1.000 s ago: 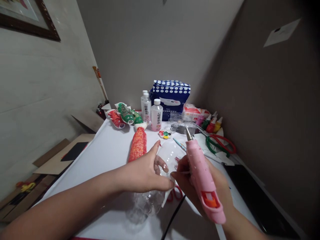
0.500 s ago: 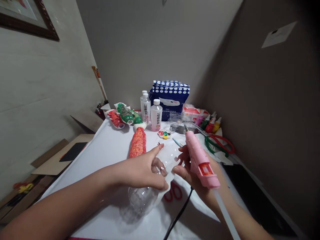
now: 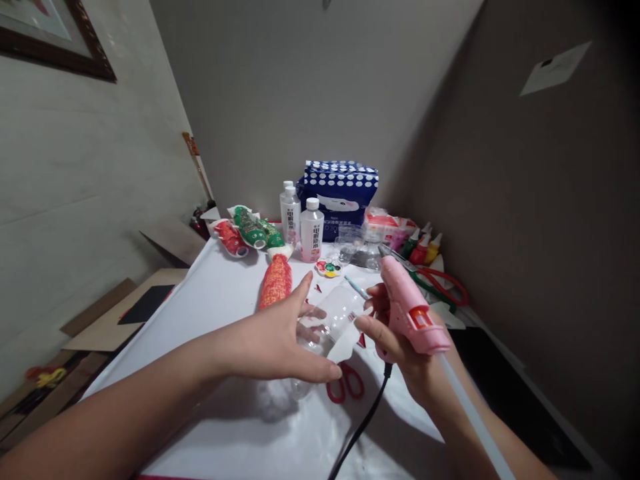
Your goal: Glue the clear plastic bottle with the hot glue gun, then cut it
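Holding the pink glue gun (image 3: 407, 293) in your right hand (image 3: 413, 370), you have its nozzle pointing toward the far edge of the desk (image 3: 230, 287). Fingers curl round the grip; thumb extends toward the bottle's white sheet (image 3: 343, 345). A pale glue stick (image 3: 475, 413) sticks out of the gun's rear, and a black cord (image 3: 367, 417) hangs from the grip and runs down to the near edge.

Your left hand (image 3: 280, 337) is spread, thumb well apart from the fingers, around the clear plastic bottle (image 3: 345, 303). Whether it presses on the plastic: cannot tell. Bottle position: mid-desk, between both hands, slanting from near left to far right, partly hidden by your left hand.

Surroundings: red-handled scissors (image 3: 345, 380) just on the near side of the bottle. Orange-red piece (image 3: 276, 283) beyond your left wrist. Paint palette (image 3: 329, 269) farther back, blue pen (image 3: 355, 287) between it and your right fingers. Toward the far left corner, a red fish-shaped piece (image 3: 231, 238) beside a green one (image 3: 249, 228). Along the far edge, a labelled bottle (image 3: 311, 233) upright before a blue bag (image 3: 340, 193); paint bottles (image 3: 419, 250) by the far right corner.
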{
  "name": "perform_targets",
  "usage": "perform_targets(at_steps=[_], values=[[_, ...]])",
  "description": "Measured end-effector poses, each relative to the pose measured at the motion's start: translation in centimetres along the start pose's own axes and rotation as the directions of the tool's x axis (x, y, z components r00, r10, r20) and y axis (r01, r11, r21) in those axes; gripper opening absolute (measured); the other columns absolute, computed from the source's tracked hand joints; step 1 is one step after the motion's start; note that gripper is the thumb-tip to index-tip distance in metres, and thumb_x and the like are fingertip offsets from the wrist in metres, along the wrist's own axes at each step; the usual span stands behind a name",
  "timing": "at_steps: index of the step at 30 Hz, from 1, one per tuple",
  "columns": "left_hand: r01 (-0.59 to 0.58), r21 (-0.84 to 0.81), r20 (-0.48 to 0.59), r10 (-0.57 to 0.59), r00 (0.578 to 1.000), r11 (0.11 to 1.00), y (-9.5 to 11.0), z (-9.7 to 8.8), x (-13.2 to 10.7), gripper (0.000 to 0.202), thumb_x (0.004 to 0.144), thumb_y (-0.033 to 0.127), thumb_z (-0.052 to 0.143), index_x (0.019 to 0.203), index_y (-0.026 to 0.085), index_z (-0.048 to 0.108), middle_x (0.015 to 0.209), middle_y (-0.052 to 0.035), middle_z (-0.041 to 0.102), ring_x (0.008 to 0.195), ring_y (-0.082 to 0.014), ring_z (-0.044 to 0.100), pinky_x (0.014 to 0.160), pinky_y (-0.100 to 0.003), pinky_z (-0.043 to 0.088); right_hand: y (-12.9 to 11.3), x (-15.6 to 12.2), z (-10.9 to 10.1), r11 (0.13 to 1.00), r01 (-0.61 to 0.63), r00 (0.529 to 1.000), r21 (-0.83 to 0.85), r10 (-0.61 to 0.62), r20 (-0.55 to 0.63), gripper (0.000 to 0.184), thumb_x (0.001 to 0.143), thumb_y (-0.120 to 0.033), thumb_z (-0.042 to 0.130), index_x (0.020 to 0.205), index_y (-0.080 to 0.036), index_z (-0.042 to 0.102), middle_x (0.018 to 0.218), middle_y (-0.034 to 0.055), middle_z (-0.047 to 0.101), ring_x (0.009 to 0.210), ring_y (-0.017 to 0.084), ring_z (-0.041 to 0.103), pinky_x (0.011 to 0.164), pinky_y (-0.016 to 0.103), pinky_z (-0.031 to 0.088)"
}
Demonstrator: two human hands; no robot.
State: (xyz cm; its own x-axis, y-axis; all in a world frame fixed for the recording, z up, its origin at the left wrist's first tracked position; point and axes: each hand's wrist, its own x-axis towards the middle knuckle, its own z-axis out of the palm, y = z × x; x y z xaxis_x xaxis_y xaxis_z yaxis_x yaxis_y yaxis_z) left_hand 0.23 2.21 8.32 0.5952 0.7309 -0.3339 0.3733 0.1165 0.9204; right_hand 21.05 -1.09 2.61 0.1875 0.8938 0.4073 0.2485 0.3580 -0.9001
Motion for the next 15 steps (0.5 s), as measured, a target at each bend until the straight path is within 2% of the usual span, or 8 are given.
perform_targets(at_steps=[2,5,10,15], values=[[0.0,-0.014,-0.013,0.0,1.0,1.0,-0.3,0.0,-0.1,0.145,0.063,0.035,0.088,0.149,0.031,-0.029,0.157,-0.0246,0.028,0.131,-0.0364,0.049,0.1,-0.049,0.048,-0.2,0.0,0.1,1.0,-0.009,0.999,-0.01,0.009,-0.031,0.044,0.079,-0.045,0.075,0.113,-0.022,0.06,0.096,0.0051,0.064,0.071,0.018,0.061,0.049,0.026,0.047],[0.026,-0.003,-0.01,-0.026,1.0,1.0,-0.2,0.1,-0.2,0.142,0.067,0.032,0.085,0.147,0.032,-0.032,0.161,-0.0228,0.022,0.134,-0.0345,0.048,0.1,-0.047,0.048,-0.3,0.0,-0.1,1.0,-0.024,0.999,-0.019,0.024,-0.028,0.042,0.08,-0.044,0.074,0.113,-0.022,0.06,0.093,0.0044,0.063,0.071,0.018,0.061,0.05,0.026,0.047],[0.067,0.063,0.001,-0.067,0.998,0.996,0.7,0.1,-0.7,0.134,0.069,0.025,0.08,0.152,0.026,-0.025,0.16,-0.0258,0.023,0.132,-0.0347,0.05,0.1,-0.047,0.048,0.0,-0.1,-0.5,0.997,-0.07,0.998,0.025,0.07,0.003,0.041,0.082,-0.041,0.074,0.116,-0.023,0.058,0.097,0.0042,0.064,0.067,0.015,0.059,0.05,0.025,0.045],[0.054,0.087,-0.023,-0.052,0.998,0.995,0.4,-0.3,-0.6,0.129,0.069,0.021,0.075,0.152,0.03,-0.023,0.158,-0.0221,0.029,0.117,-0.0317,0.06,0.088,-0.041,0.053,0.0,-0.2,0.1,0.98,-0.137,0.99,0.143,0.142,-0.02,0.045,0.08,-0.042,0.076,0.118,-0.027,0.059,0.092,0.0002,0.062,0.056,0.01,0.05,0.044,0.022,0.039]])
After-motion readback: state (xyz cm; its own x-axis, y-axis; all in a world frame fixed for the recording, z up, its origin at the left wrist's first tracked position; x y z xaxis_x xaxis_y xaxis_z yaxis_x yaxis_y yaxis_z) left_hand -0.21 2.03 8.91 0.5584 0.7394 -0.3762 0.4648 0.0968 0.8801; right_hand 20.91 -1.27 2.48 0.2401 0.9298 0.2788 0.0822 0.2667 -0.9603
